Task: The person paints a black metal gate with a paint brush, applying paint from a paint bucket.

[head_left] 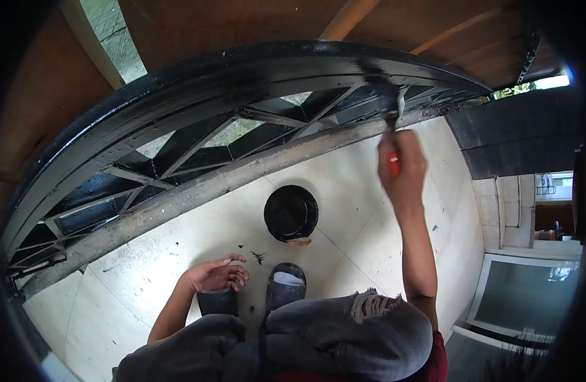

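My right hand [405, 167] is wrapped around a paintbrush [395, 163] with a red handle. The brush head reaches up to a black metal gate [242, 89], where dark, wet-looking paint shows; its bristles are blurred. In front of my left shoe, my left hand [218, 275] hangs with nothing in it, fingers apart and loosely curled. A round black bucket [314, 219] stands on the floor between my hands, dark inside. Near its lower rim is a small brown piece [299, 242] that I cannot identify.
Pale floor tiles [350, 216] carry dark specks and a black smear [259, 257]. A raised concrete edge [197, 176] runs under the gate. Brown panels [229, 22] stand behind its top. To the right are a dark wall panel [516, 130] and a white-framed glass panel [522, 296].
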Available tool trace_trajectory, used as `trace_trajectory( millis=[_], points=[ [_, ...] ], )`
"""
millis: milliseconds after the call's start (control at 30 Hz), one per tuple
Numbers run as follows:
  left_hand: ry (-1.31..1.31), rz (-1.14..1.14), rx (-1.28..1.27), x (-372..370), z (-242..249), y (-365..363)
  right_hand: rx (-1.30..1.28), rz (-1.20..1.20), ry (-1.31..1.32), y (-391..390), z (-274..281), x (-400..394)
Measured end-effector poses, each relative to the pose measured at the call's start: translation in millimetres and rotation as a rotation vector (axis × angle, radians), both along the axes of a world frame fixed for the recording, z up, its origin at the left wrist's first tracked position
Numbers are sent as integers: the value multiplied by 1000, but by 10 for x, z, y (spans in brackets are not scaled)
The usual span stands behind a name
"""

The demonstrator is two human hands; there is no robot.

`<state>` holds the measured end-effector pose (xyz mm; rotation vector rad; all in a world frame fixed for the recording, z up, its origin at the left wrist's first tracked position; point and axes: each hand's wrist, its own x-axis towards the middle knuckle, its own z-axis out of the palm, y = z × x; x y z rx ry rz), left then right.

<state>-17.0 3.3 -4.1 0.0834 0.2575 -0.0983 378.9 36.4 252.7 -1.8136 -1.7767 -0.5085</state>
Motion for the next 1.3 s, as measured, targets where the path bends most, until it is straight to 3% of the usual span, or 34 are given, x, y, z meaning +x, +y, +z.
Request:
trace_trajectory(
  millis=[100,267,333,400,467,500,633,800,867,900,1033,1133,1300],
  points=[
    [-7,19,-5,-15,-1,14,-308,235,167,-73,-171,-131],
    [18,-1,-6,2,-8,8,-30,-14,-23,68,-20,70],
    [1,3,5,4,-15,21,-259,257,122,5,-180,-57],
    [-13,1,0,-7,-26,22,-269,278,196,45,-139,-50],
    [12,-16,0,-1,-6,22,-38,19,-27,147,35,87],
    [8,-16,-3,-1,-5,1,-11,11,-21,174,9,158],
    [-14,1,8,-3,-10,23,-282,301,190,79,-275,-125],
    [1,-10,9,14,-8,26,-5,-16,24,162,-104,54],
    [-11,10,5,-15,-32,7,-271,288,183,23,-359,-62],
    [-8,4,3,-19,-27,14,-473,274,96,-12,-309,-108],
    [-8,-10,16,-13,-40,7,-236,134,158,66,1,185],
    [-5,-3,27,-17,-37,27,-248,278,149,191,-7,264],
    [31,-29,20,8,-6,28,-613,355,340,181,153,266]
  ],
)
